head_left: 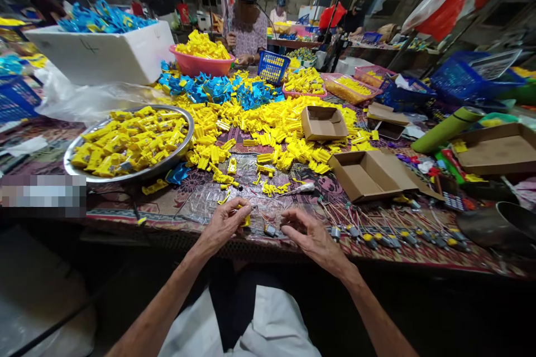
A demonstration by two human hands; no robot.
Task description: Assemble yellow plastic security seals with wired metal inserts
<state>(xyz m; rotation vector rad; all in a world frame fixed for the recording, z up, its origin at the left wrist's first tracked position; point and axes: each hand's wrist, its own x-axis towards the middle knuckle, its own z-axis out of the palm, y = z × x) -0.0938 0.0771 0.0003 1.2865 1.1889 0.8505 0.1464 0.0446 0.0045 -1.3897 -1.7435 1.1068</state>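
Note:
My left hand is closed on a yellow plastic part at the table's front edge, the fingers hiding much of it. To its right lies a small motor with thin wires. My right hand is just beside this motor, fingers curved and apart, with nothing visible in them. Beyond the hands, thin yellow pieces lie on clear plastic sheeting. A row of similar motors with wires stretches along the front edge, right of my right hand.
A metal basin full of yellow parts stands at left. A heap of yellow parts and blue parts fills the middle. Cardboard boxes sit at right, near a metal pot. A person sits across the table.

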